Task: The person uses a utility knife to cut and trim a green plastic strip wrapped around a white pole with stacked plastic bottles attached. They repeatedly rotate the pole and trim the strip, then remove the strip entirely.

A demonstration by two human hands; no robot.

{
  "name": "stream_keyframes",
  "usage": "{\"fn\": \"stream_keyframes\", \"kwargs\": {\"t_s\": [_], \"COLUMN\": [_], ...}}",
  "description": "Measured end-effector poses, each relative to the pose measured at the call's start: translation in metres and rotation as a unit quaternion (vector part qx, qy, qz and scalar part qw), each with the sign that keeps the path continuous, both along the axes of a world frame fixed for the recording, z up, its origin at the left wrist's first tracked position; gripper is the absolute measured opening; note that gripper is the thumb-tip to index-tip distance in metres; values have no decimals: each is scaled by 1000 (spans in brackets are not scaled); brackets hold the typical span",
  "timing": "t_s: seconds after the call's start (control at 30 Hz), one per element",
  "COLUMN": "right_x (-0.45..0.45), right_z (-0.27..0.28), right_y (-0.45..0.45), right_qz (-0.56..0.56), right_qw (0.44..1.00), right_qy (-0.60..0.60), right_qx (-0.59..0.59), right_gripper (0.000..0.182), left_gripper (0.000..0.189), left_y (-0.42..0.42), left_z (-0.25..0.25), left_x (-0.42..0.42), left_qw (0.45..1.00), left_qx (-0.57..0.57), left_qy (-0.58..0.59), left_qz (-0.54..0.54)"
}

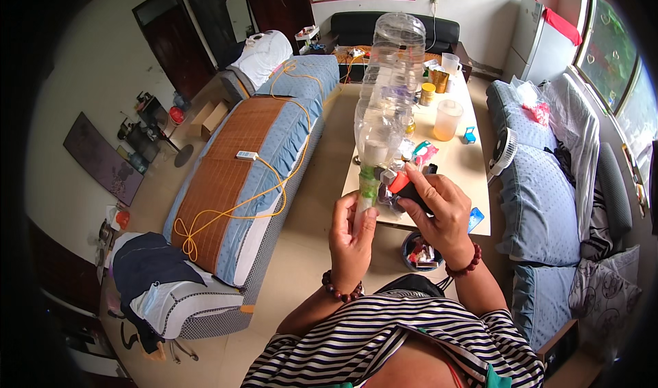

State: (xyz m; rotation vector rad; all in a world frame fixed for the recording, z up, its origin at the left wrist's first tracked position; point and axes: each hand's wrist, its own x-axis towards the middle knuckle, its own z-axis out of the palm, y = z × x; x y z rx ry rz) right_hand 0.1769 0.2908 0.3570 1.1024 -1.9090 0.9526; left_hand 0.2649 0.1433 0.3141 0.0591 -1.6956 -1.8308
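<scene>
My left hand grips a pale tube from below, the fingers wrapped around its lower end. Green tape is wound where this tube meets the neck of a large clear plastic bottle. The bottle points away from me over the table, its ribbed body see-through. Held in my right hand is a red-and-black handheld tool with a grey metal head. That head is close beside the taped joint; I cannot tell whether it touches. My fingers cover much of the tool's black part.
A cream table carries a plastic jug of amber liquid, a yellow-lidded jar and a small blue chair-shaped stand. Below its near edge stands a filled bin. Sofas flank it; a yellow cord crosses the left one.
</scene>
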Motion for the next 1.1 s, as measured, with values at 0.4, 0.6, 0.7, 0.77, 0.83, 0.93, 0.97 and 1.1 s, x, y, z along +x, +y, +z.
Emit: {"fn": "stream_keyframes", "kwargs": {"t_s": [0.4, 0.6, 0.7, 0.77, 0.83, 0.93, 0.97, 1.1], "right_x": [0, 3, 5, 1, 2, -5, -3, -3], "right_z": [12, 13, 16, 19, 44, 53, 51, 17], "right_y": [9, 6, 3, -1, -1, 9, 14, 28], "right_qz": [-55, -20, -59, -67, -61, -16, -16, -19], "right_qw": [995, 1000, 996, 991, 985, 988, 993, 998], "right_qy": [79, -7, 41, 28, 16, 65, 51, 31], "right_qx": [22, -20, -43, -109, -161, -137, -109, -47], "right_gripper": [52, 52, 54, 56, 56, 56, 56, 57], "left_gripper": [27, 28, 28, 28, 28, 28, 27, 27], "left_y": [6, 8, 10, 18, 27, 30, 25, 11], "left_z": [2, 2, 4, -15, -26, -27, -24, 2], "left_x": [4, 1, -3, -3, -2, -3, -5, -13], "left_qw": [1000, 1000, 1000, 999, 998, 997, 997, 999], "left_qx": [13, -12, 9, -15, -6, -1, -3, 0], "left_qy": [-10, -13, 7, -27, -42, -49, -46, 11], "left_qz": [-10, 5, -7, -12, -52, -65, -60, -46]}}
